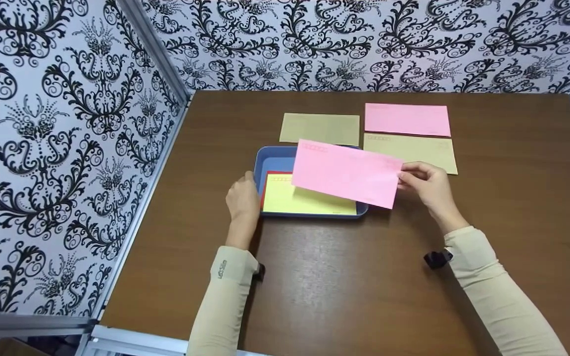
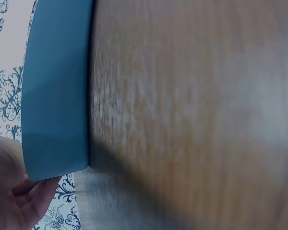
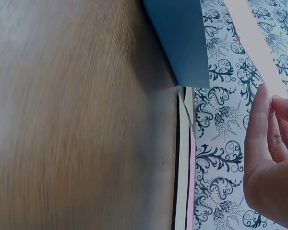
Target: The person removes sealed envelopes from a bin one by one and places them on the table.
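A pink envelope [image 1: 347, 173] is pinched at its right end by my right hand [image 1: 428, 190], thumb against fingers. It hangs tilted above a blue tray [image 1: 274, 159], covering much of the tray's right half. My left hand [image 1: 243, 199] grips the tray's left side, and the left wrist view shows the fingers [image 2: 41, 201] at the tray's corner. Inside the tray lies a yellow envelope [image 1: 285, 199], with a red edge [image 1: 263, 195] of another piece showing beneath it. In the right wrist view the held envelope [image 3: 254, 38] appears edge-on between the fingertips.
Behind the tray a tan envelope [image 1: 319, 127] lies flat on the brown table [image 1: 314, 282]. To its right are a second pink envelope [image 1: 407, 119] and, in front of that, another tan envelope [image 1: 408, 151]. Patterned walls [image 1: 314, 44] stand at the back and left.
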Available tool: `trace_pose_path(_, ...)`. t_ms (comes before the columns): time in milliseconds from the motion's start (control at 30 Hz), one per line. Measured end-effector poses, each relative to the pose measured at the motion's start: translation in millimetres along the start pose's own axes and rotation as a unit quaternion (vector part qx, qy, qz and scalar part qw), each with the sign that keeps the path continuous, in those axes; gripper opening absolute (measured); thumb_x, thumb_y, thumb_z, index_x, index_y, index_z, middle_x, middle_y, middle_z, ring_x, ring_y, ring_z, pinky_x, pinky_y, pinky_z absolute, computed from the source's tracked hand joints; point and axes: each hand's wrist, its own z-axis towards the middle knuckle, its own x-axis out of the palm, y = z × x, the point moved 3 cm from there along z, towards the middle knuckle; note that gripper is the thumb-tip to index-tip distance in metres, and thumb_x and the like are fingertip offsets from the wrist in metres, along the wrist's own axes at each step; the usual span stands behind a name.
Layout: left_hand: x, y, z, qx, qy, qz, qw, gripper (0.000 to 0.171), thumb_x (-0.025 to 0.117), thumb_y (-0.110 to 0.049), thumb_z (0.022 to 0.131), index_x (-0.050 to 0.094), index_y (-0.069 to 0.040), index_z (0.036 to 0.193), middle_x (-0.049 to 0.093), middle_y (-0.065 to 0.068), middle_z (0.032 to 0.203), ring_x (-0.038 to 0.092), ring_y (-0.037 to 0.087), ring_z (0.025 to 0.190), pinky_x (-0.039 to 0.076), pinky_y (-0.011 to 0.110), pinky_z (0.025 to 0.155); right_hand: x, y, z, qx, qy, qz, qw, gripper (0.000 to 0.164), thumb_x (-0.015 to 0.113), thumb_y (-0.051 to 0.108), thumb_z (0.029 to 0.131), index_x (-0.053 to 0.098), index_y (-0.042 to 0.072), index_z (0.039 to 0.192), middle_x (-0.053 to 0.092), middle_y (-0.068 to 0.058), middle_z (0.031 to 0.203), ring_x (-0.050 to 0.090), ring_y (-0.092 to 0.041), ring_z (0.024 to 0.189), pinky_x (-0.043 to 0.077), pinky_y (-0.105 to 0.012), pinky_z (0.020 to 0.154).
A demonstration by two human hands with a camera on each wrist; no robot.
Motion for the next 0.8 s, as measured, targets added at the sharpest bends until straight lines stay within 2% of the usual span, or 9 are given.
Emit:
trace_pose_path(200, 0.4, -0.5, 0.3, 0.000, 0.002, -0.001, 1.0000, 0.022, 0.053, -0.001, 0.093, 0.066, -0.005, 0.111, 0.074, 0.017, 0.098, 0.072, 0.041, 0.089, 0.059, 0.052, 0.073, -8, 3, -2, 0.008, -0.005, 0.020, 1.000, 0.014, 0.068, -0.004, 0.089, 0.073, 0.009, 0.090, 0.074, 0.003, 0.078, 0.072, -0.008, 0.067, 0.061, -0.026, 0.068)
trace_pose_path(367, 0.9, -0.9, 0.9, 0.002, 0.002, -0.002, 1.0000, 0.023, 0.053, -0.001, 0.093, 0.065, -0.005, 0.111, 0.074, 0.018, 0.098, 0.072, 0.041, 0.088, 0.059, 0.052, 0.072, -17, 6, -2, 0.017, -0.009, 0.052, 0.998, 0.012, 0.068, -0.005, 0.088, 0.073, 0.005, 0.091, 0.074, 0.000, 0.078, 0.073, -0.010, 0.067, 0.061, -0.026, 0.068)
trace_pose_path(567, 1.6, -0.4, -0.1, 0.009, -0.016, 0.004, 0.9998, 0.022, 0.057, 0.001, 0.090, 0.066, -0.005, 0.109, 0.074, 0.018, 0.093, 0.072, 0.040, 0.084, 0.059, 0.051, 0.070, -28, 7, -2, 0.031, -0.012, 0.074, 0.997, 0.010, 0.069, -0.005, 0.087, 0.073, 0.003, 0.093, 0.074, -0.001, 0.079, 0.073, -0.010, 0.068, 0.061, -0.025, 0.067)
trace_pose_path(700, 2.2, 0.9, -0.3, 0.012, -0.026, 0.007, 0.9996, 0.023, 0.058, 0.002, 0.088, 0.066, -0.005, 0.108, 0.074, 0.018, 0.092, 0.072, 0.040, 0.083, 0.059, 0.051, 0.069, -36, 8, -1, 0.044, -0.020, 0.075, 0.996, 0.010, 0.069, -0.003, 0.088, 0.074, 0.005, 0.092, 0.074, 0.000, 0.077, 0.072, -0.008, 0.065, 0.060, -0.023, 0.064)
trace_pose_path(800, 2.7, 1.5, 0.0, 0.010, -0.020, 0.006, 0.9997, 0.022, 0.057, 0.001, 0.089, 0.066, -0.005, 0.109, 0.074, 0.018, 0.094, 0.072, 0.040, 0.084, 0.059, 0.052, 0.071, -43, 9, -1, 0.055, -0.027, 0.078, 0.995, 0.012, 0.069, -0.002, 0.089, 0.075, 0.007, 0.091, 0.074, 0.001, 0.076, 0.071, -0.007, 0.064, 0.059, -0.021, 0.062)
